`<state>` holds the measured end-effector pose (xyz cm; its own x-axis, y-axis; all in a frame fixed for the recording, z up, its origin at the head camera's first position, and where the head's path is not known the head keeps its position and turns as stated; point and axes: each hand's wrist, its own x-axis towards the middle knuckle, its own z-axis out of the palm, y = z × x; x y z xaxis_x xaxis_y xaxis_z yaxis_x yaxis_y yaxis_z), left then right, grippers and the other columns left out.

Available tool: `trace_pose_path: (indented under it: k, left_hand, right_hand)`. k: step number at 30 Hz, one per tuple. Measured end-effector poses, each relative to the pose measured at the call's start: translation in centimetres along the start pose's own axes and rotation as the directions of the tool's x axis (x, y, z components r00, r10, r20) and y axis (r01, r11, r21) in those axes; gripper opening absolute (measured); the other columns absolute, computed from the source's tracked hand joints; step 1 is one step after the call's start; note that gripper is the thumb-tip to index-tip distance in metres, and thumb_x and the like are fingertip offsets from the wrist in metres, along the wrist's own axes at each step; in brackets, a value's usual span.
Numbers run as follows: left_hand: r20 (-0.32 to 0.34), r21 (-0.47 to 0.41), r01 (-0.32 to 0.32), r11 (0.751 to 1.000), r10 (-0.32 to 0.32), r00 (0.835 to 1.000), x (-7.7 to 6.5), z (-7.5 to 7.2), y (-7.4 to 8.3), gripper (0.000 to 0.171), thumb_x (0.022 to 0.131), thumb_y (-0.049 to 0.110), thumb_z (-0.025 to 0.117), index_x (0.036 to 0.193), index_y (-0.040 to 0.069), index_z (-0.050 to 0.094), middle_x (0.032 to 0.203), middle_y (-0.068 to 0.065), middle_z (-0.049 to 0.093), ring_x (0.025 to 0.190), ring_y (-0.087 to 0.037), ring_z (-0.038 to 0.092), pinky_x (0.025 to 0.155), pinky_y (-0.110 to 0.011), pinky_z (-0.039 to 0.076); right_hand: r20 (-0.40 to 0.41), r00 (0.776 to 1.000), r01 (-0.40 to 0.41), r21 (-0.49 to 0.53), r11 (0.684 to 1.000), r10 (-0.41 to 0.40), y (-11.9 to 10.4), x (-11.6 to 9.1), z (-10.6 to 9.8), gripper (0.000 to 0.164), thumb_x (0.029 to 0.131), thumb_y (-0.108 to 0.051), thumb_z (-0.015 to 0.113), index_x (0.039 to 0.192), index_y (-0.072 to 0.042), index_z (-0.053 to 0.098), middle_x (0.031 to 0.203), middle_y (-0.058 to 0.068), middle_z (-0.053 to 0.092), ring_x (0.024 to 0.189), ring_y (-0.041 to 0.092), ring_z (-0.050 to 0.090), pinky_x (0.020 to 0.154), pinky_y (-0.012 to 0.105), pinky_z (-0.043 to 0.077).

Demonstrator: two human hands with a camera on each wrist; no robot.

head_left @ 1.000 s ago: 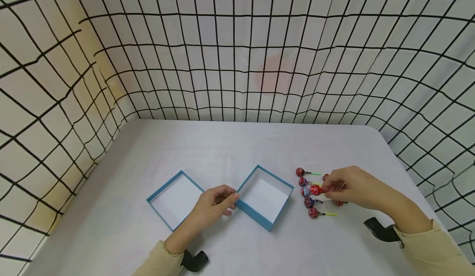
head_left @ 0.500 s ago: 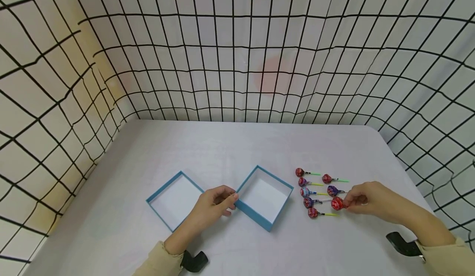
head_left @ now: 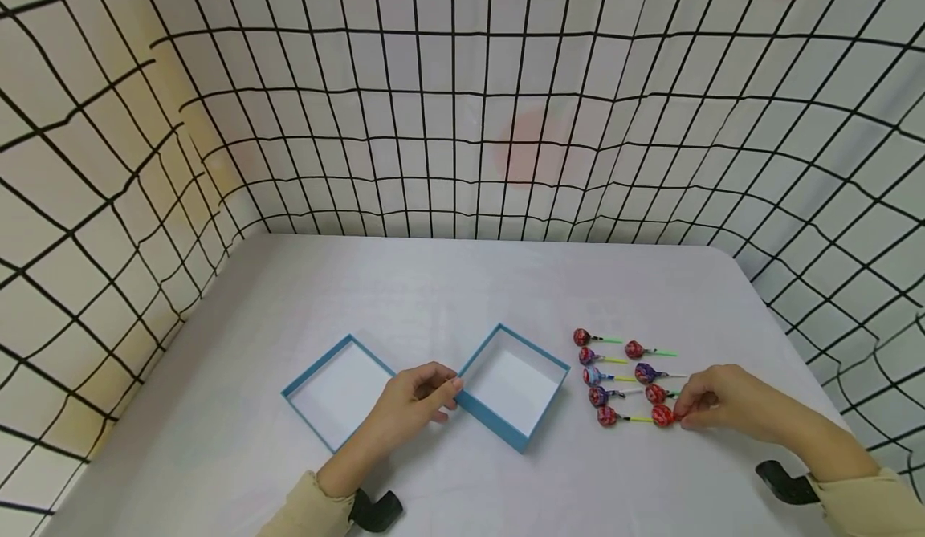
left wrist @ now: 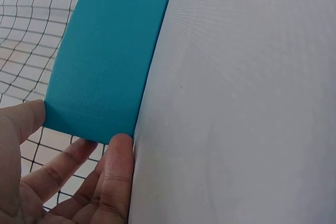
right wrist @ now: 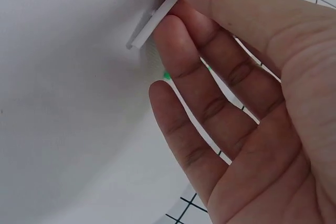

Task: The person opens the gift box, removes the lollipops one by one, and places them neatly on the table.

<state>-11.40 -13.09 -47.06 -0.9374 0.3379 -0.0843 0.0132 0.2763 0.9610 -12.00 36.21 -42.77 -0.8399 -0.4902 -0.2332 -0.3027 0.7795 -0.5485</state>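
Observation:
My right hand point(head_left: 733, 400) pinches the stick of a red-wrapped lollipop point(head_left: 662, 416) between thumb and fingers, low at the table. In the right wrist view the white stick point(right wrist: 155, 20) sticks out past the fingertips. This lollipop is at the near end of a short column of lollipops, just below another red lollipop point(head_left: 655, 393). My left hand point(head_left: 412, 400) holds the left corner of an open blue box point(head_left: 495, 421) with a white inside. Seen from the left wrist, the thumb is at the box's rim and other fingers touch its blue side point(left wrist: 107, 56).
A second column of lollipops, including a blue one point(head_left: 592, 376), lies between the box and the right hand's column. A shallow blue-rimmed lid point(head_left: 315, 367) lies partly behind the left hand. Black grid netting point(head_left: 462, 136) stands around the white table point(head_left: 433, 288).
My right hand has carried the red lollipop from above the left column to the right, then down to the near end of the right column. The left hand stays at the box corner.

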Motion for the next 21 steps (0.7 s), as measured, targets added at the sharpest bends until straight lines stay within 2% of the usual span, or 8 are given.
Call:
trace_pose_path:
  k: [8,16,19,21]
  left_hand:
    - [-0.004,-0.003,0.003,1.0,-0.003,1.0,-0.1,0.1,0.0,0.035,0.107,0.034,0.069,0.122,0.003,0.073,0.104,-0.011,0.078,0.09,-0.02,0.077,0.074,-0.026,0.067]
    - [0.011,-0.007,-0.004,1.0,0.004,1.0,-0.2,0.1,0.5,0.037,0.108,0.035,0.068,0.123,0.002,0.072,0.105,-0.012,0.077,0.091,-0.02,0.076,0.075,-0.027,0.067]
    - [0.005,0.004,-0.006,1.0,0.006,1.0,-0.3,0.1,0.7,0.038,0.107,0.035,0.068,0.126,0.002,0.071,0.106,-0.012,0.077,0.089,-0.02,0.077,0.075,-0.026,0.067]
    - [-0.007,0.03,-0.008,1.0,0.009,1.0,-0.6,-0.2,1.2,0.038,0.107,0.036,0.069,0.128,0.005,0.071,0.108,-0.011,0.077,0.091,-0.02,0.077,0.075,-0.027,0.066]
  right_hand:
    - [-0.008,1.0,-0.015,0.006,1.0,0.015,0.0,0.0,0.2,0.011,0.089,-0.017,0.088,0.092,-0.013,0.078,0.088,-0.014,0.073,0.074,-0.005,0.057,0.063,0.02,0.054]
    - [-0.026,0.995,-0.102,-0.023,0.995,0.101,-0.4,-0.2,0.0,0.015,0.087,-0.017,0.09,0.094,-0.017,0.076,0.086,-0.011,0.071,0.073,-0.004,0.056,0.064,0.02,0.053]
    - [-0.064,0.994,-0.096,-0.063,0.993,0.092,-1.0,-0.6,-0.4,0.016,0.088,-0.021,0.089,0.096,-0.018,0.076,0.088,-0.013,0.07,0.076,-0.005,0.056,0.067,0.021,0.054]
    - [-0.122,0.989,-0.093,-0.102,0.99,0.08,-1.8,-0.9,-0.8,0.014,0.091,-0.025,0.088,0.099,-0.02,0.077,0.091,-0.015,0.071,0.079,-0.007,0.056,0.07,0.021,0.057]
